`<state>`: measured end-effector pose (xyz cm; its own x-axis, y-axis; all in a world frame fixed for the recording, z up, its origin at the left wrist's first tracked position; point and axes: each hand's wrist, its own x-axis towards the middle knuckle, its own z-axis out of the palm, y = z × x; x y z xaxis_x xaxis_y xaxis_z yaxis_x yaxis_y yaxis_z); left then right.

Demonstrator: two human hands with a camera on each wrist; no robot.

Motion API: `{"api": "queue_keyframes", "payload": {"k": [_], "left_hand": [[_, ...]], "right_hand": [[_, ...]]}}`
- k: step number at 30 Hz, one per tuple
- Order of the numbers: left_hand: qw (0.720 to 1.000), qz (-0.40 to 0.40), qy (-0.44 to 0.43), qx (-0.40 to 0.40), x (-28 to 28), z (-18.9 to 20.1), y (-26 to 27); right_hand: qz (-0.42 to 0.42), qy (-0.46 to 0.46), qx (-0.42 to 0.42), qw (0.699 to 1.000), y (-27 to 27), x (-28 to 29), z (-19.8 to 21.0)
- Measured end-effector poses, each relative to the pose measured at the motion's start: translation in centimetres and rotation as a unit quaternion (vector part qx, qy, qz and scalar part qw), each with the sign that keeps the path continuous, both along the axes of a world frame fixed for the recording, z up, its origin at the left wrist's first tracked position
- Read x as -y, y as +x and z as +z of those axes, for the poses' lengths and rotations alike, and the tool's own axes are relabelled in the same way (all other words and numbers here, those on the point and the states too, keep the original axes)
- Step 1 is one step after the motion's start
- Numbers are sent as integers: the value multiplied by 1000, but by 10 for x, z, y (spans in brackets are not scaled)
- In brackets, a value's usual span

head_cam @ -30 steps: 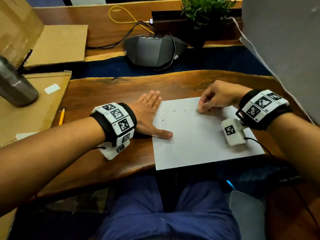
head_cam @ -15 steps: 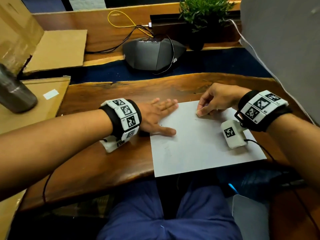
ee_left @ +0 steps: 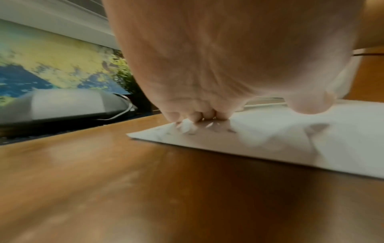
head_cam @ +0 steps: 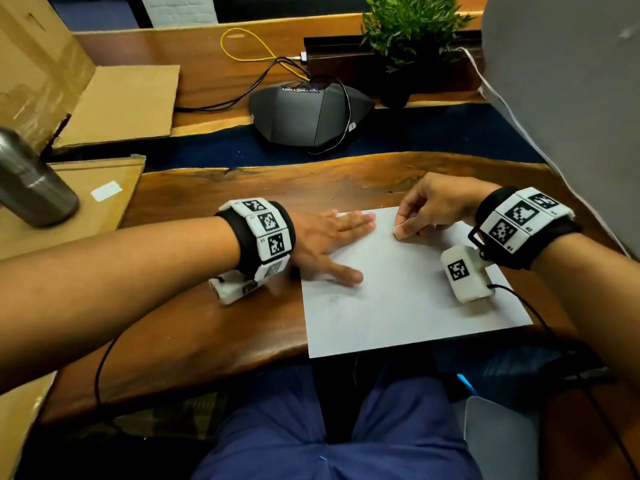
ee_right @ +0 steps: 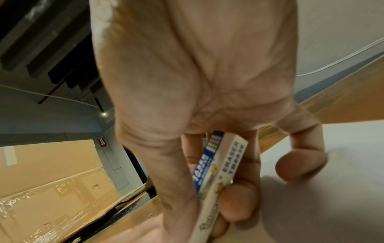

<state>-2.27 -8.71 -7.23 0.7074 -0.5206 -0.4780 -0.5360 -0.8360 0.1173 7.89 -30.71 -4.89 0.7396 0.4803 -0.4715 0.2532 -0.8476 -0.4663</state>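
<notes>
Near the bench's [head_cam: 214, 323] front edge, a sheet [head_cam: 398, 306] is pressed flat by straight fingers [head_cam: 353, 220] of the left hand [head_cam: 322, 244]; an eraser [ee_right: 220, 166] is pinched on it by the right hand [head_cam: 436, 206]. The sheet could be creased by hard rubbing.

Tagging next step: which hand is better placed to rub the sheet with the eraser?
Likely right. The right hand pinches the white eraser in its blue sleeve, tip at the white paper sheet; the left hand lies flat on it.
</notes>
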Motion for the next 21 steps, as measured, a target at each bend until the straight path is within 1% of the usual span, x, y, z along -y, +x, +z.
{"api": "queue_keyframes", "payload": {"k": [3, 5, 8, 12, 17, 19, 21], "left_hand": [[996, 72, 52, 6, -10, 7, 12], [991, 112, 67, 19, -16, 11, 12], [991, 124, 45, 35, -24, 11, -3], [992, 129, 3, 18, -24, 10, -38], [988, 157, 8, -9, -20, 5, -58], [981, 191, 10, -16, -21, 3, -59], [975, 221, 10, -24, -22, 2, -59]], "right_hand": [[-3, -1, 4, 1000, -2, 0, 0], [-6, -1, 4, 1000, -3, -1, 0], [-6, -3, 8, 1000, -3, -1, 0], [-8, -6, 8, 1000, -4, -2, 1], [-6, -25, 21, 999, -8, -5, 5], [10, -47, 49, 998, -11, -9, 8], [53, -74, 114, 989, -19, -19, 11]]}}
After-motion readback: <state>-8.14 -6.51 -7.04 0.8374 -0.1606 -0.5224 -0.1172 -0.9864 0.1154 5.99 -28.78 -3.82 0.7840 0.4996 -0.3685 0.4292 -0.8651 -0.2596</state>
